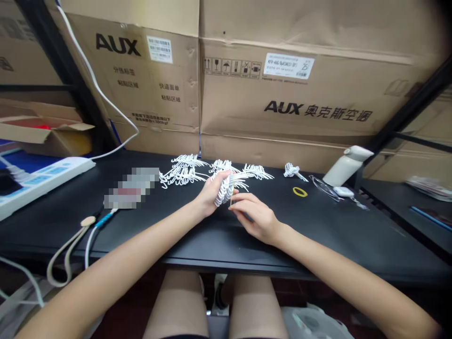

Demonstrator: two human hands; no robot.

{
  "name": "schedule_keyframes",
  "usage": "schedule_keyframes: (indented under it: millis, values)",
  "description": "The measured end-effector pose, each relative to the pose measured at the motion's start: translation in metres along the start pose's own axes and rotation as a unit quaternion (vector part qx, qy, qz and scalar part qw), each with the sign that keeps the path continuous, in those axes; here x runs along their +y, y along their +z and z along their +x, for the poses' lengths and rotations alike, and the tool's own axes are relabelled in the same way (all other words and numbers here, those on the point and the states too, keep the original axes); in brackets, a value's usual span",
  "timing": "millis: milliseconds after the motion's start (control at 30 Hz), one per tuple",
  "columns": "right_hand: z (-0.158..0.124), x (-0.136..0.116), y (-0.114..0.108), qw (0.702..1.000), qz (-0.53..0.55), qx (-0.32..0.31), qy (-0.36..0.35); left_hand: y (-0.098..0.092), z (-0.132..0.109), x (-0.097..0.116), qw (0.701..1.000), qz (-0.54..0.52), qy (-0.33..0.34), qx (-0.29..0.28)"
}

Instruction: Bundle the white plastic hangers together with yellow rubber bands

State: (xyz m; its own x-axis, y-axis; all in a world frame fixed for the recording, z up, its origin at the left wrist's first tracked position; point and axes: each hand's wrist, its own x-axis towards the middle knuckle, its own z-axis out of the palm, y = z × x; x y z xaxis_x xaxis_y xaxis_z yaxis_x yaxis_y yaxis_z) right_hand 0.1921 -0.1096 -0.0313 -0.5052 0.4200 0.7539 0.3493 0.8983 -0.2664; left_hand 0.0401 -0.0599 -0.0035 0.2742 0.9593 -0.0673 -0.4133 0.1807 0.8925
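Observation:
My left hand [213,193] is closed around a bundle of white hooks [224,192], with the curved ends toward me and the straight ends fanning out to the right. My right hand [256,214] pinches a thin yellow rubber band [231,202] between thumb and fingertips, and the band stretches up to the bundle. Behind the hands lie loose piles of similar white hooks [183,174], with another pile [259,171] to the right. Farther right is a tighter bunch of white hooks [291,170]. A yellow ring-shaped band [300,192] lies near it.
Large cardboard boxes [233,108] stand along the back of the black table [197,235]. On the left are a white power strip [45,183] and a blurred-out device [132,188] with a cable. A white bottle [348,167] and a small white case [343,192] are at right.

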Motion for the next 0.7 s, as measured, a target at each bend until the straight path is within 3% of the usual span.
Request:
schedule_keyframes:
  millis: [300,533,700]
  values:
    - [-0.006,0.000,-0.001,0.977,0.115,0.057,0.171,-0.003,0.001,-0.007,0.998,0.043,0.002,-0.051]
    - [0.004,0.004,-0.018,0.946,0.148,0.152,0.244,-0.002,0.003,-0.006,0.997,0.049,-0.006,-0.054]
    - [0.006,0.002,-0.020,0.944,0.148,0.154,0.251,0.000,0.002,-0.007,0.996,0.060,-0.035,-0.062]
